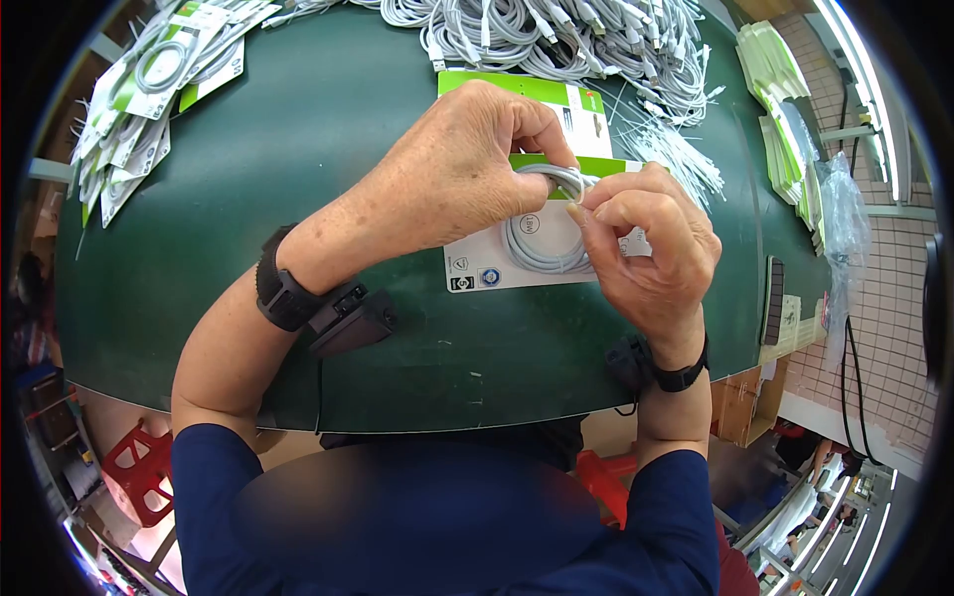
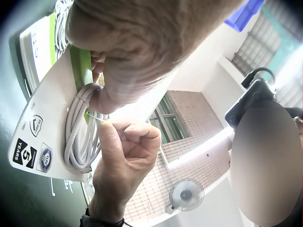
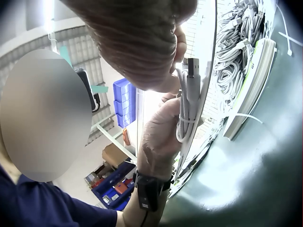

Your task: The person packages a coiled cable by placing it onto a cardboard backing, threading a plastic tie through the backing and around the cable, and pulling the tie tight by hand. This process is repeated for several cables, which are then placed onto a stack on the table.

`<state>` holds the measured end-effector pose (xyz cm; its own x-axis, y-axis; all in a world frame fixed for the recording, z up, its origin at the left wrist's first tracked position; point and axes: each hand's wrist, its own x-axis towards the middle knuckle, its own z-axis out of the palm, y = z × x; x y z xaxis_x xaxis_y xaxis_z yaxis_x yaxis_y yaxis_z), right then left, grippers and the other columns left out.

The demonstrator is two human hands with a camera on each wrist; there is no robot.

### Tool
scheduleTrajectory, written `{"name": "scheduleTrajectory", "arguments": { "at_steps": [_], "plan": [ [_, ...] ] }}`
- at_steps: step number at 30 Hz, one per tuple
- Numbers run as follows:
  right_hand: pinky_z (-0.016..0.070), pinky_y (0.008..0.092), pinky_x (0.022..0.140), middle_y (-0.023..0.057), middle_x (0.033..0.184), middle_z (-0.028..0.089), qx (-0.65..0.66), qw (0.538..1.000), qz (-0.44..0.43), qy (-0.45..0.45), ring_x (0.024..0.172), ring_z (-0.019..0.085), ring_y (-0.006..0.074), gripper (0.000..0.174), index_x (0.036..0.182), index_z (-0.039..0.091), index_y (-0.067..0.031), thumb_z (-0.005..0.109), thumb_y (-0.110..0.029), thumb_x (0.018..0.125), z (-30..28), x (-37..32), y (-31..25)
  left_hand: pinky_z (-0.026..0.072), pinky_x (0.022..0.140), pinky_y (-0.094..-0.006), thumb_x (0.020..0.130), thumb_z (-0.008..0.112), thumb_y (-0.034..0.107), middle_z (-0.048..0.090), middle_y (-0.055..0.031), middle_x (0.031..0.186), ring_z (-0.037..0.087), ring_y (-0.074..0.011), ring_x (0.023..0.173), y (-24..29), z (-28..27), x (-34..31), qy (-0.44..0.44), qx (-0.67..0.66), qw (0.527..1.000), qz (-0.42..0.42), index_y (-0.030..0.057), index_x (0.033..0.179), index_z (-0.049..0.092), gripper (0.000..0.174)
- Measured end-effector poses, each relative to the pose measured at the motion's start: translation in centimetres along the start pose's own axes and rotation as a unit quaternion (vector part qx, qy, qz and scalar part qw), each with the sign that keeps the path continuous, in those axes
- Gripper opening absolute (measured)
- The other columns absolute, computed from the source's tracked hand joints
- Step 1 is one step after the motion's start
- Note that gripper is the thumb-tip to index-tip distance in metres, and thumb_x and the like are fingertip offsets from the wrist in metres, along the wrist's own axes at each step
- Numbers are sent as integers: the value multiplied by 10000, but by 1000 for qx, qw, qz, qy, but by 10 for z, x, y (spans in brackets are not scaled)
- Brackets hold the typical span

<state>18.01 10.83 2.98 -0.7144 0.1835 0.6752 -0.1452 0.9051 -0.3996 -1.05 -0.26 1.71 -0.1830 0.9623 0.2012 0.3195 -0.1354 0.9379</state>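
Left hand [image 1: 467, 164]: thumb and forefinger clamped on the upper strands of a coiled light-grey braided cable [image 1: 545, 264]. Right hand [image 1: 651, 243]: thumb and forefinger tips pinched together on a thin white plastic tie [image 2: 96, 117] at those strands. Whether the tie's end is through its head: cannot tell.

Cable lies against the face of a white printed card with a green top band [image 1: 512, 277], the card held up, tilted, over the dark green table [image 1: 229, 199]. A silver-tipped USB plug [image 3: 193, 68] lies alongside the strands.

Handling, my judgement: keep the left pinch firm so coil and card stay pressed together; draw the tie evenly, snug enough to stop sliding, not so hard that the card bends or the braid is crushed. Keep the plug free of the loop.

Beyond: green-and-white card stack [image 1: 517, 83] just behind, heap of grey cables [image 1: 497, 35] past it, loose white ties [image 1: 681, 159] off to the right, pile of carded cables [image 1: 154, 84] far left.
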Motion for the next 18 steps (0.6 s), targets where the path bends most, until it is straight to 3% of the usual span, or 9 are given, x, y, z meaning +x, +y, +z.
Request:
{"name": "scheduleTrajectory", "arguments": {
  "at_steps": [8, 14, 17, 18],
  "plan": [
    [514, 346, 575, 22, 869, 696, -90, 991, -93, -41, 704, 633, 203, 235, 849, 656, -79, 795, 26, 691, 4, 0, 10, 565, 726, -239, 820, 651, -20, 769, -55, 906, 673, -64, 797, -4, 2, 1, 2, -18, 1000, -7, -47, 1004, 775, 223],
    [525, 351, 579, -10, 874, 696, -131, 985, -94, -60, 706, 633, 191, 247, 872, 683, -110, 791, -3, 678, 3, 0, 5, 570, 741, -237, 809, 648, -27, 771, -57, 909, 682, -71, 812, 0, 3, 0, -10, -2, 1000, -16, -42, 1005, 777, 235],
    [541, 323, 593, 17, 896, 717, -93, 991, -86, -48, 684, 644, 193, 220, 893, 700, -95, 800, 10, 727, -3, 2, 9, 575, 758, -239, 802, 641, -43, 776, -63, 914, 683, -75, 823, 8, 1, -1, 7, 54, 998, -11, -47, 1012, 776, 250],
    [543, 308, 599, 26, 906, 725, -71, 996, -61, 0, 680, 647, 178, 188, 900, 705, -87, 797, 10, 767, -6, 2, 11, 577, 770, -242, 799, 639, -49, 779, -67, 921, 684, -76, 830, 8, 1, -1, 9, 52, 999, -10, -49, 1014, 776, 255]
  ]
}}
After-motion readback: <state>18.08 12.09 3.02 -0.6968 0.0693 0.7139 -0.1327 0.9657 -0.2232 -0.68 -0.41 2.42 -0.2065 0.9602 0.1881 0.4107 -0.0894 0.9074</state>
